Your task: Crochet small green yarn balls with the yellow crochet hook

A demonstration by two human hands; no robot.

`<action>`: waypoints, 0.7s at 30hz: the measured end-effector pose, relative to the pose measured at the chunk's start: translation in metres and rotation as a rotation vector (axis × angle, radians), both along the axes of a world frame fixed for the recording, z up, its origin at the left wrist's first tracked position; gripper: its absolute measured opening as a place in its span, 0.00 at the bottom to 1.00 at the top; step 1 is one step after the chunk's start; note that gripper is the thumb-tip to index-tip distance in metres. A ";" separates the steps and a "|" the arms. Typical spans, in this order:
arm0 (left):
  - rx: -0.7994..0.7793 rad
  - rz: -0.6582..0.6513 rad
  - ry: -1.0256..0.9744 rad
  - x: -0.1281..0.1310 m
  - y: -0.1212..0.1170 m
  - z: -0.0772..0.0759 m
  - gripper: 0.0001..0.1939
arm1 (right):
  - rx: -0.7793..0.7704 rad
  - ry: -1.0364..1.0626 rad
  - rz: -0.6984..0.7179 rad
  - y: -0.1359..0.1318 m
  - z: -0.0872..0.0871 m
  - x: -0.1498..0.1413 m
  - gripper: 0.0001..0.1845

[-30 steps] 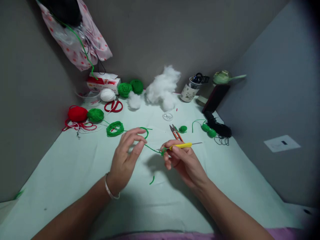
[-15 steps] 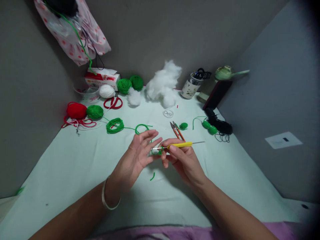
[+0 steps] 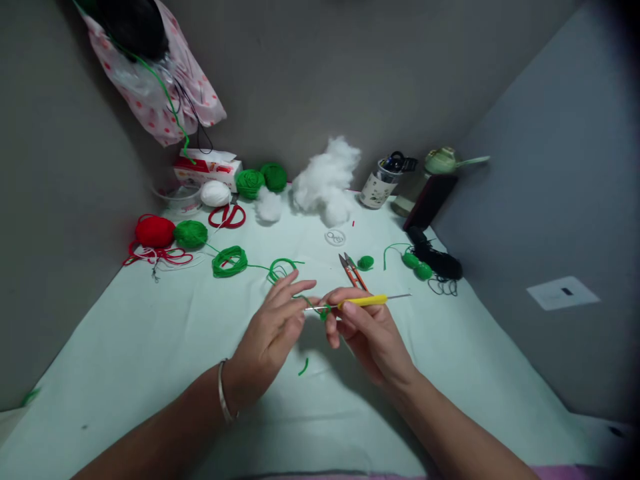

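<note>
My right hand [image 3: 373, 327] grips a crochet hook [image 3: 365, 302] by its yellow handle. The metal shaft points left, and a small loop of green yarn [image 3: 324, 312] sits around it by the right fingertips. Just left of the hook tip is my left hand [image 3: 273, 333], its palm turned down and thumb drawn in against the index finger. Green yarn runs from these fingers to the hook; the exact hold is partly hidden. Behind the left fingers lies a loose coil of green yarn [image 3: 281, 268], joined by a strand to a larger green coil [image 3: 230, 261].
Orange thread snips [image 3: 353, 272] lie beyond my right hand, beside a small green crocheted piece [image 3: 365, 263]. A short green yarn scrap [image 3: 303, 367] rests nearer me. White stuffing [image 3: 327, 180], red scissors [image 3: 227, 216], a red yarn ball [image 3: 155, 231] and black yarn [image 3: 440, 259] stand farther back.
My left hand has turned from a spread, raised palm to palm down, with its thumb closing toward the index finger at the yarn. The right hand keeps its grip on the hook.
</note>
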State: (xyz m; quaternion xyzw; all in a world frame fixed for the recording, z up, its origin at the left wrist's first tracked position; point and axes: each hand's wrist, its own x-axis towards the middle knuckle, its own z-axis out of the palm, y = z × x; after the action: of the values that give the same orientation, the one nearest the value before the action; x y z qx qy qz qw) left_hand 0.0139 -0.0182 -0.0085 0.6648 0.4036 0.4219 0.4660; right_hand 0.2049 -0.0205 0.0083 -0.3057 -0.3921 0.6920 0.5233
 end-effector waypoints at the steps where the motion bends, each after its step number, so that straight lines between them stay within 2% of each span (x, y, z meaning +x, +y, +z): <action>1: -0.095 -0.023 -0.060 0.001 -0.001 0.000 0.17 | -0.004 -0.005 -0.010 0.000 0.001 0.000 0.07; 4: -0.324 -0.032 -0.294 0.005 -0.004 0.002 0.20 | 0.002 -0.052 -0.062 0.000 0.002 -0.001 0.07; 8: -0.446 0.026 -0.451 0.009 -0.007 0.003 0.21 | 0.047 -0.150 -0.123 -0.001 -0.003 -0.001 0.07; 14: -0.502 0.026 -0.528 0.015 -0.006 0.001 0.21 | 0.173 -0.228 -0.161 -0.005 -0.010 -0.005 0.06; 18: -0.505 0.086 -0.549 0.016 -0.005 0.000 0.19 | 0.191 -0.257 -0.175 -0.008 -0.008 -0.007 0.06; 21: -0.531 0.094 -0.548 0.017 -0.004 0.004 0.22 | 0.193 -0.265 -0.173 -0.008 -0.007 -0.006 0.06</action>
State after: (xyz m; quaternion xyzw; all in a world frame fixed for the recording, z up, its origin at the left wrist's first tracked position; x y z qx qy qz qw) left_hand 0.0304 -0.0226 -0.0048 0.3643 0.3896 0.4856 0.6926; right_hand 0.1985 -0.0285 0.0009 -0.3751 -0.4945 0.5573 0.5516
